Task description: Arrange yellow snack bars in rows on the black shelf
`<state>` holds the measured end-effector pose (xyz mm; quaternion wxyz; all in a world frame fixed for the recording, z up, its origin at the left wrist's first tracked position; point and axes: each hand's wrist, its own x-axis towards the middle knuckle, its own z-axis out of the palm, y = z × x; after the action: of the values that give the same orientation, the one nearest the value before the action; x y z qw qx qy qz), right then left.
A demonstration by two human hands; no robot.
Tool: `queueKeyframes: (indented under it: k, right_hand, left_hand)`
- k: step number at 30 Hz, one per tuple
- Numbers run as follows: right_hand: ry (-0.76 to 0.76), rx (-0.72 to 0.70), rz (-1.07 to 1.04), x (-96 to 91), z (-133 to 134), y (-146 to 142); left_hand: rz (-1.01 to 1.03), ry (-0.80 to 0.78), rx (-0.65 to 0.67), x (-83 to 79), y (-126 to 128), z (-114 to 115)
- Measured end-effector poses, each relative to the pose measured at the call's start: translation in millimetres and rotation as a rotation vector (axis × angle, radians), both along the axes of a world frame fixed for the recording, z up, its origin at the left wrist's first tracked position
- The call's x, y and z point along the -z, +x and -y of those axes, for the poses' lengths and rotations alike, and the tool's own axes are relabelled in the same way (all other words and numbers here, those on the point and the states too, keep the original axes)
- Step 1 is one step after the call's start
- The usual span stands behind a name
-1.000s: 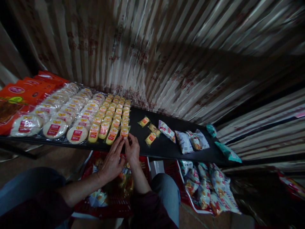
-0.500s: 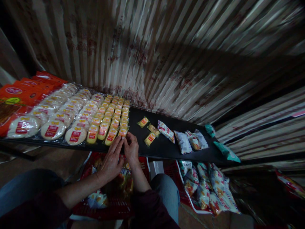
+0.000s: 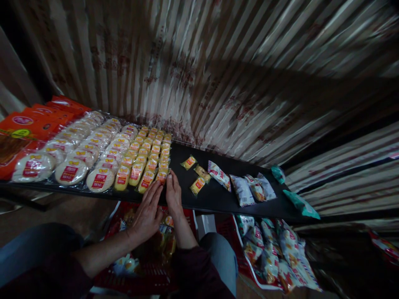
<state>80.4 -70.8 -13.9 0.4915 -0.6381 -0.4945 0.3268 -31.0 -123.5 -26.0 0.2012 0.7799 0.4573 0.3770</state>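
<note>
My left hand [image 3: 147, 214] reaches to the shelf's front edge, its stretched fingers touching the lower end of a small yellow wrapped snack packet [image 3: 162, 176]. Against that packet's right side lies my right hand [image 3: 173, 194], its fingers straight and close together. The packet is at the front of the rightmost of several columns of yellow snack packets [image 3: 137, 173], which overlap and lean back. To their left, larger round rice crackers [image 3: 99, 179] in clear wrap stand in similar rows.
Orange bags [image 3: 28, 120] stand at the far left. Right of my hands, loose yellow packets [image 3: 197, 185], white bags [image 3: 241, 190] and green bags [image 3: 301, 203] lie on the black shelf [image 3: 215, 200]. Below are red baskets [image 3: 137, 279] with more packets. A striped curtain [image 3: 193, 83] hangs behind.
My right fingers have straightened from a bent grip at the front packet and now lie along its side. My left fingers stay at its lower end. The view has shifted slightly.
</note>
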Motion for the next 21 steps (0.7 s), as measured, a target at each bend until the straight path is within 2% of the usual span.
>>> queueKeyframes:
  k: [21]
  right_hand:
    - [-0.028, 0.023, 0.135, 3.1, -0.8, -6.7]
  left_hand:
    - [0.093, 0.023, -0.002, -2.4, 1.1, -13.1]
